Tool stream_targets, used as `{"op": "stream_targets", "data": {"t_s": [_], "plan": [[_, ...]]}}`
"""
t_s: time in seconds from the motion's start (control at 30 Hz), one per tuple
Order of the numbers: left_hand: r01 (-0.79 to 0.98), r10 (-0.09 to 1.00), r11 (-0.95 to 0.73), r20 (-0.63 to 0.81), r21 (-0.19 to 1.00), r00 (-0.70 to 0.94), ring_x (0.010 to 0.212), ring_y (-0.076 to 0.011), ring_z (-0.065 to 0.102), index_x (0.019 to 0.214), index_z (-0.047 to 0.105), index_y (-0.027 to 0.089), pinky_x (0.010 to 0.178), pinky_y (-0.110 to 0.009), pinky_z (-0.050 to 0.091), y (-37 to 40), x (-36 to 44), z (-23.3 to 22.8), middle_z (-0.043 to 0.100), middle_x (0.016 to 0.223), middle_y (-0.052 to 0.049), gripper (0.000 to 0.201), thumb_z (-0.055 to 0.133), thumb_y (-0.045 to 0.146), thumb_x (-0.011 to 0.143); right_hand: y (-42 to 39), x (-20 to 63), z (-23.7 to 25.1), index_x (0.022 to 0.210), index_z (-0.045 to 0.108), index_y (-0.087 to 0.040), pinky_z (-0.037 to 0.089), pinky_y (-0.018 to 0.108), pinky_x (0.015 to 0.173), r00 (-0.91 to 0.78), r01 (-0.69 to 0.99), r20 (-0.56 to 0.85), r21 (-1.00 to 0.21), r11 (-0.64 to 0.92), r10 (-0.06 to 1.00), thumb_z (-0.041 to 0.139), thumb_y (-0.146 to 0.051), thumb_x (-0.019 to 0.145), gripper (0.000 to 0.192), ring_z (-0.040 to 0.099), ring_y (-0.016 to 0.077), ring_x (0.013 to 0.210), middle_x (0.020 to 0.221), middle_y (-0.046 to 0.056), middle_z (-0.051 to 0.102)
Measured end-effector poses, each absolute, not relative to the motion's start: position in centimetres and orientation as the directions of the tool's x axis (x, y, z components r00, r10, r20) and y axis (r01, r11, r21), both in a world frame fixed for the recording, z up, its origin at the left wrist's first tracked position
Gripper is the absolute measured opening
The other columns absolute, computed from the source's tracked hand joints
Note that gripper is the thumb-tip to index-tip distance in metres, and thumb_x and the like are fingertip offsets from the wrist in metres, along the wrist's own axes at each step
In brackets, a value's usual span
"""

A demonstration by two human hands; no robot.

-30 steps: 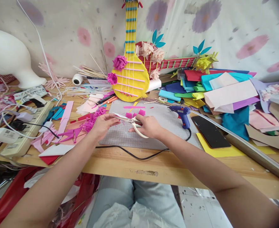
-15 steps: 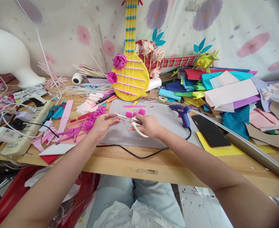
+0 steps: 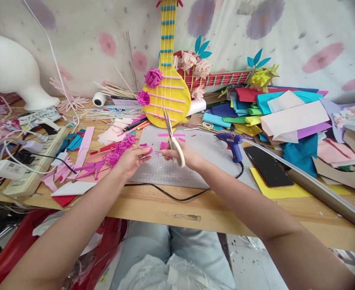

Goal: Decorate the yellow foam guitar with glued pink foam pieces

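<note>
My left hand (image 3: 133,162) is closed in a pinch on a small magenta paper piece (image 3: 148,150), mostly hidden by the fingers. Just right of it, my right hand (image 3: 181,152) grips white-handled scissors (image 3: 177,150), whose blades point up and away toward the yellow paper instrument. Both hands hover over a grey cutting mat (image 3: 201,169). Between them, tiny magenta scraps lie on the mat near a magenta paper piece (image 3: 164,145). Behind these lies a thin magenta strip (image 3: 168,135). A pile of magenta cuttings (image 3: 121,150) lies beside my left hand.
A blue glue gun (image 3: 232,144) stands on the mat's right side, its black cord (image 3: 171,197) looping along the front. A phone (image 3: 268,166) lies farther right. The yellow instrument (image 3: 167,94) leans at the back. Stacked coloured paper (image 3: 295,117) and a power strip (image 3: 35,165) flank the mat.
My right hand has swung the scissors from pointing left at my left hand to pointing upward, away from the magenta piece. Small magenta scraps now show between the hands.
</note>
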State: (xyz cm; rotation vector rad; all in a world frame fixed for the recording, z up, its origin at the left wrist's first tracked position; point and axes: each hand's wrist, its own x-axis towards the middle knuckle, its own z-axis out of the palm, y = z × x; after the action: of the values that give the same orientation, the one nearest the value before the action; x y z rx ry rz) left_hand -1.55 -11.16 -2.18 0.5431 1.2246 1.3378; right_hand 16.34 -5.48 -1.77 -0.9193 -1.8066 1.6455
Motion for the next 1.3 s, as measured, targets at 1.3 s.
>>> {"op": "stream_targets", "data": {"t_s": [1.3], "plan": [[-0.166,0.948,0.158,-0.197,0.973,-0.250,0.074,-0.0136,0.062,0.088,0.063,0.015,0.064,-0.027,0.053,-11.7,-2.2,-0.8,0.065,0.083,-0.004,0.028,0.071,0.021,0.062,-5.2,14.8,-3.7,0.072,0.050,-0.016,0.047,0.022,0.057,-0.726,-0.251,-0.208,-0.808,-0.533,0.656,0.078,-0.018,0.056,0.032,0.057,0.0091,0.055,0.058,-0.003,0.060]]}}
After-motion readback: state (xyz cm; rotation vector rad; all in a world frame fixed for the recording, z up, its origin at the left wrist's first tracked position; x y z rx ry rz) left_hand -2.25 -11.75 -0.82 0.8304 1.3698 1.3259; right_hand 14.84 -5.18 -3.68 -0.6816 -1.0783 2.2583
